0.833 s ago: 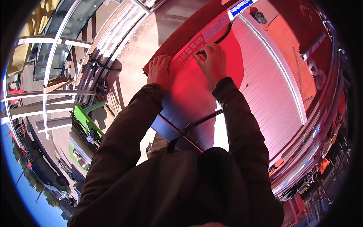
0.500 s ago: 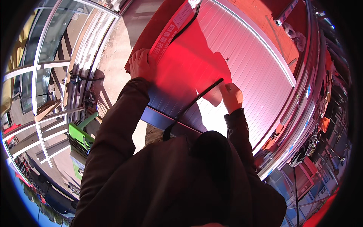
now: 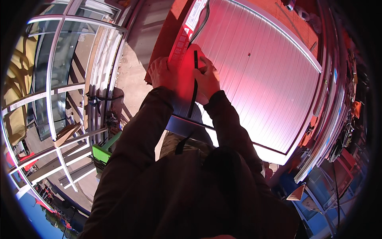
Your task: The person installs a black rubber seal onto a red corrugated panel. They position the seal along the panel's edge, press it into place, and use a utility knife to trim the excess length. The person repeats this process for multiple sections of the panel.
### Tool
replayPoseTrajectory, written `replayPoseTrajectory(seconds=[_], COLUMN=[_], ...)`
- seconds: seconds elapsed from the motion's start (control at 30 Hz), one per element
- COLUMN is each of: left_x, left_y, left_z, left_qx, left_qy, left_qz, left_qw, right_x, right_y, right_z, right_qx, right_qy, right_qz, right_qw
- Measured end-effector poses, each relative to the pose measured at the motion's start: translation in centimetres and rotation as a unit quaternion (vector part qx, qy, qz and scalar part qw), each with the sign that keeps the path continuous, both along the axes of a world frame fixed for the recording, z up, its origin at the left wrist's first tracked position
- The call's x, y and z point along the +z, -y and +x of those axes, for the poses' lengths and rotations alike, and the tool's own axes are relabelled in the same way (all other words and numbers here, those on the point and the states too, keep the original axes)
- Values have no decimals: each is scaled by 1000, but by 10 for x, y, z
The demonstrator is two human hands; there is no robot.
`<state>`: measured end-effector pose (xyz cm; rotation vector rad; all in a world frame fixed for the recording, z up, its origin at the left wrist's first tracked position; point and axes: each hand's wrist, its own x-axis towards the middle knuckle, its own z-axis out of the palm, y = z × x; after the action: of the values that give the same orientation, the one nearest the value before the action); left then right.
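A large white ribbed panel [image 3: 258, 83] with a pale frame lies in front of me, tinted red by the light. My left hand [image 3: 162, 73] is on the left edge of its frame [image 3: 179, 51], covered there with red printed film; the fingers curl over the outer side and the thumb is hard to make out. Close beside it, my right hand [image 3: 207, 79] pinches a thin black rubber strip [image 3: 194, 93], whose free end sticks up past the fingers. The strip runs down toward the near edge. Another black strip length [image 3: 203, 24] lies along the frame's far left part.
Orange-red boarding [image 3: 274, 16] lies under the panel. Left stand glazed window frames [image 3: 51, 79], stacked white profiles [image 3: 104, 59] and a green object [image 3: 104, 153]. Long profiles [image 3: 324, 131] are stacked along the right, with tangled cables [image 3: 345, 137] beyond them.
My right hand has moved left with the black strip, from over the panel to beside my left hand at the frame. The strip now stands nearly in line with the edge. The view has shifted.
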<state>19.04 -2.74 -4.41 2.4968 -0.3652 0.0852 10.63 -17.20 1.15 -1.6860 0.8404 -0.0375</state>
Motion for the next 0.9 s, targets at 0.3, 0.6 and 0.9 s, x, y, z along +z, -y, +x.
replayPoseTrajectory(seconds=[0.3,0.6,0.9], left_x=[-3,1,5], left_y=[-1,-1,0], left_z=[2,2,2], left_qx=[-4,-13,-15], left_qy=[-29,-29,-70], left_qz=[2,14,21], left_qw=[1000,999,997], right_x=[-28,-22,-32], right_y=[-26,-25,-20], right_z=[25,31,35], right_qx=[29,36,53], right_qy=[9,11,33], right_qz=[-35,-49,-62], right_qw=[999,998,996])
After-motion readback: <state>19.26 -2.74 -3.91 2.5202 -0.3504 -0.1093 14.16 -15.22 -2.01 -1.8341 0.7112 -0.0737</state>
